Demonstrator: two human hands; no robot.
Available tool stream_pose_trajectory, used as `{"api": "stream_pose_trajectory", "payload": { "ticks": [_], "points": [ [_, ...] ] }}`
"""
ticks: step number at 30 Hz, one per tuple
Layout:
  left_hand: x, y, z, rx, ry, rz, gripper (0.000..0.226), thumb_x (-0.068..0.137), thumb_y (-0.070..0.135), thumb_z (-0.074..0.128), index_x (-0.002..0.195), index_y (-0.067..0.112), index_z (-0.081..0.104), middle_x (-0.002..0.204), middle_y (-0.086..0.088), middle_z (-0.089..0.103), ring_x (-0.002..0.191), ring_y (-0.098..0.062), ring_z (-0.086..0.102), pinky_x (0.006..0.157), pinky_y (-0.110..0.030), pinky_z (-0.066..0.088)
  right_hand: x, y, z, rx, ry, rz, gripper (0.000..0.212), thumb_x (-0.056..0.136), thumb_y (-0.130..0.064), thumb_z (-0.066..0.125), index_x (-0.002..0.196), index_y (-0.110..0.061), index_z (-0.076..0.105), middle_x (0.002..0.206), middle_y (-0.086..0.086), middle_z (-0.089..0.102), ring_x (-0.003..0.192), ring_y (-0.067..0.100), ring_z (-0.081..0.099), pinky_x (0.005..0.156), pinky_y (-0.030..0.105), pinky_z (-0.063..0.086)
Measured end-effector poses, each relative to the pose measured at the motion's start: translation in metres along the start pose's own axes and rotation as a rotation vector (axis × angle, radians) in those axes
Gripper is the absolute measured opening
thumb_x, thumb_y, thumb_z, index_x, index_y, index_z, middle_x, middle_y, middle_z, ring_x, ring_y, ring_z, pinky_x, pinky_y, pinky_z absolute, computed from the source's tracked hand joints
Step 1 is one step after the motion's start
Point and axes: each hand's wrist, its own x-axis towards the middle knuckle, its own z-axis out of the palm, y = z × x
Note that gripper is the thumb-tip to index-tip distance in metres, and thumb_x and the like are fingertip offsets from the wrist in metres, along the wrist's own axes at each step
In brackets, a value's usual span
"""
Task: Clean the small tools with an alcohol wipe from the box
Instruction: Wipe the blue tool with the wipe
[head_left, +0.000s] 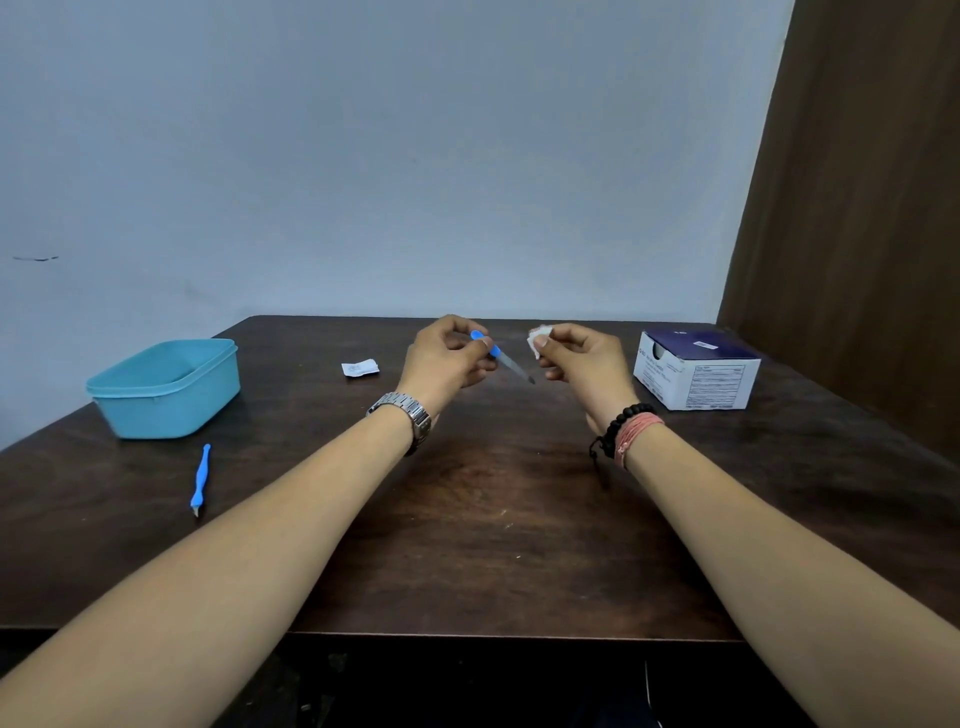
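Blue-handled tool (498, 356) pinched in left hand (441, 358); right hand (582, 364) pinches wipe (535, 338); box (696, 371) beside.

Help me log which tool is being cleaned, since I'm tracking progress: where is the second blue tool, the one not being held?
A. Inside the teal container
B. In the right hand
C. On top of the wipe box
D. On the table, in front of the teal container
D: the second blue tool lies flat on the table, nearer the person than the teal container, touched by neither hand.
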Motion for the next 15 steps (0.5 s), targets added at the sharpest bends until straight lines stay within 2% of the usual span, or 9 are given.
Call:
{"api": "stream_pose_trajectory", "payload": {
  "ticks": [3,8,12,15],
  "points": [
    [0.001,-0.002,0.001,-0.089,0.042,-0.058,0.006,0.089,0.007,0.065,0.086,0.010,0.060,0.091,-0.012,0.072,0.076,-0.020,0.073,0.068,-0.024,0.057,-0.001,-0.001,0.001,0.011,-0.023,-0.020,0.010,0.089,-0.002,0.065,0.085,-0.011,0.063,0.073,0.002,0.067,0.056,0.006,0.060,0.055,0.018,0.050],
    [-0.001,0.001,0.004,-0.216,0.067,-0.107,0.008,0.088,0.003,0.064,0.087,0.005,0.057,0.096,-0.019,0.071,0.086,-0.029,0.073,0.082,-0.035,0.059,-0.003,0.000,0.004,-0.051,-0.036,-0.020,0.010,0.087,-0.005,0.068,0.080,-0.012,0.066,0.076,0.008,0.070,0.062,0.010,0.064,0.055,0.019,0.051],
    [-0.006,0.003,0.008,-0.193,0.017,-0.104,0.008,0.088,0.004,0.065,0.088,0.005,0.057,0.093,-0.017,0.072,0.084,-0.027,0.073,0.078,-0.031,0.059,-0.005,0.000,0.005,-0.080,-0.042,-0.031,0.008,0.083,-0.008,0.073,0.080,-0.005,0.066,0.073,0.007,0.070,0.062,0.014,0.063,0.054,0.023,0.050],
    [-0.010,0.004,0.011,-0.163,-0.020,-0.099,0.009,0.088,0.006,0.066,0.089,0.005,0.057,0.091,-0.016,0.072,0.082,-0.025,0.073,0.074,-0.029,0.059,-0.006,-0.002,0.006,-0.170,-0.019,-0.064,0.014,0.081,-0.017,0.076,0.074,-0.010,0.066,0.068,0.002,0.068,0.057,0.010,0.057,0.049,0.022,0.045]
  ]
}}
